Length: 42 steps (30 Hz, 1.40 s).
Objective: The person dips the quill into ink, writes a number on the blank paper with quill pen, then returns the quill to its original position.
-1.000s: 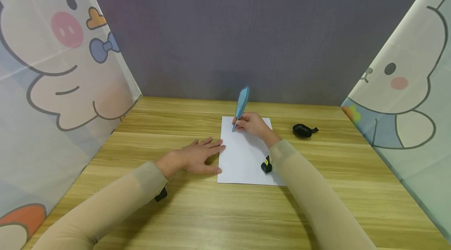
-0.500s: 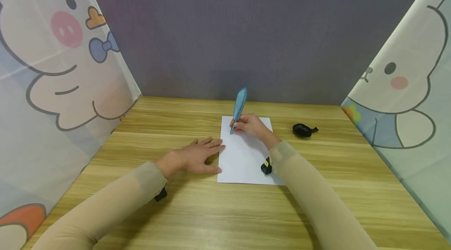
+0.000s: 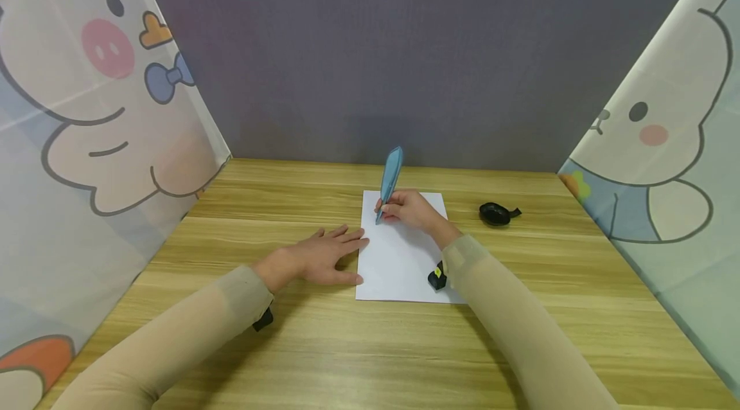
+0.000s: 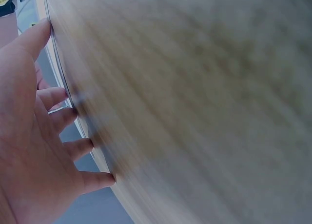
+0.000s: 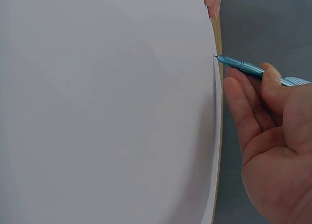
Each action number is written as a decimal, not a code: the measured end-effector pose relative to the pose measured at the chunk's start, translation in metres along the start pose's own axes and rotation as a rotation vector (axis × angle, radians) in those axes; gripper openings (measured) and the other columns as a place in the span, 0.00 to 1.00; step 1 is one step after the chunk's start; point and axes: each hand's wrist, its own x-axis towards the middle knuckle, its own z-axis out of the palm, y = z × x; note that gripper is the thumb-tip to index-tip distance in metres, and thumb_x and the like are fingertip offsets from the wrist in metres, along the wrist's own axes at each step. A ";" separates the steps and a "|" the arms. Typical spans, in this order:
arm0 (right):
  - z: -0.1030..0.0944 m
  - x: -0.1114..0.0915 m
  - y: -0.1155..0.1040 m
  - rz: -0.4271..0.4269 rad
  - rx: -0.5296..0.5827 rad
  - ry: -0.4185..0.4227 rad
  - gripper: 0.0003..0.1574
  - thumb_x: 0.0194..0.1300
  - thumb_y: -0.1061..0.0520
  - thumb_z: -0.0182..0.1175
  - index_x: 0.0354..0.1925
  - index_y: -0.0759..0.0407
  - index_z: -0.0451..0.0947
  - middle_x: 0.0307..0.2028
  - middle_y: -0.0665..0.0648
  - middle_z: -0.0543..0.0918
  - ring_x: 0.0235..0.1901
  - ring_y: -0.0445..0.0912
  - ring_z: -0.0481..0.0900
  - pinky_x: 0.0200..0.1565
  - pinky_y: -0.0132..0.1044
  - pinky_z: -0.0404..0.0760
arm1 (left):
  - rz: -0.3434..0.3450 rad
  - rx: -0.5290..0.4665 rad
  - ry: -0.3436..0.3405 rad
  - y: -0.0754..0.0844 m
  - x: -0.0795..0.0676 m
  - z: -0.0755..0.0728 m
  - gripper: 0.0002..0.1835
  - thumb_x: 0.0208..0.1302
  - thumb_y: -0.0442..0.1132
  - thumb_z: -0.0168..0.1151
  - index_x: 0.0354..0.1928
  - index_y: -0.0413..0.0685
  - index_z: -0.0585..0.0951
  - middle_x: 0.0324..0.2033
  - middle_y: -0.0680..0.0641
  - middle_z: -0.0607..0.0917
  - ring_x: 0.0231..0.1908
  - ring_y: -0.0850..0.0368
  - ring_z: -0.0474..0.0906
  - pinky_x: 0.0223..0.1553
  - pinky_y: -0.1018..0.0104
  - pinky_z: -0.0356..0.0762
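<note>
My right hand (image 3: 409, 207) pinches a blue feather-shaped pen (image 3: 391, 173) between thumb and fingers, over the upper left part of a white sheet of paper (image 3: 396, 262). The feather end points up and away. In the right wrist view the pen (image 5: 246, 68) shows a teal barrel, and its nib meets the paper (image 5: 107, 97); whether it leaves a mark is hard to tell. My left hand (image 3: 326, 259) lies with fingers spread, its fingertips on the left edge of the sheet. Spread fingers of the left hand (image 4: 29, 136) also show in the left wrist view.
A small black rounded object with a short tab (image 3: 496, 214) lies on the wooden table (image 3: 347, 358), right of the paper. A dark grey panel (image 3: 376, 56) stands behind the table. Cartoon-printed cloths (image 3: 191, 159) hang at both sides.
My right hand and the pen have shifted slightly toward me and to the left, the nib moving down the paper. The left hand stays in place on the sheet's edge.
</note>
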 end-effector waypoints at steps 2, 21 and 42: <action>0.001 -0.001 -0.001 -0.002 0.000 -0.006 0.12 0.82 0.62 0.62 0.55 0.67 0.89 0.54 0.65 0.93 0.50 0.47 0.93 0.52 0.38 0.92 | 0.001 -0.003 -0.001 0.000 0.000 0.000 0.50 0.76 0.77 0.54 0.90 0.66 0.54 0.90 0.56 0.48 0.90 0.41 0.40 0.84 0.24 0.43; 0.010 -0.012 -0.009 0.005 -0.001 -0.079 0.14 0.82 0.63 0.62 0.56 0.69 0.88 0.54 0.66 0.93 0.53 0.52 0.93 0.55 0.42 0.92 | 0.000 0.003 0.004 0.001 0.000 0.000 0.50 0.76 0.77 0.54 0.90 0.65 0.55 0.90 0.55 0.49 0.90 0.40 0.41 0.83 0.24 0.44; 0.014 -0.023 -0.011 -0.001 0.031 -0.140 0.13 0.82 0.64 0.62 0.55 0.71 0.87 0.54 0.66 0.93 0.52 0.52 0.93 0.55 0.43 0.92 | -0.005 -0.004 0.013 0.001 0.000 0.001 0.50 0.75 0.77 0.55 0.90 0.65 0.56 0.90 0.55 0.50 0.89 0.40 0.41 0.83 0.23 0.45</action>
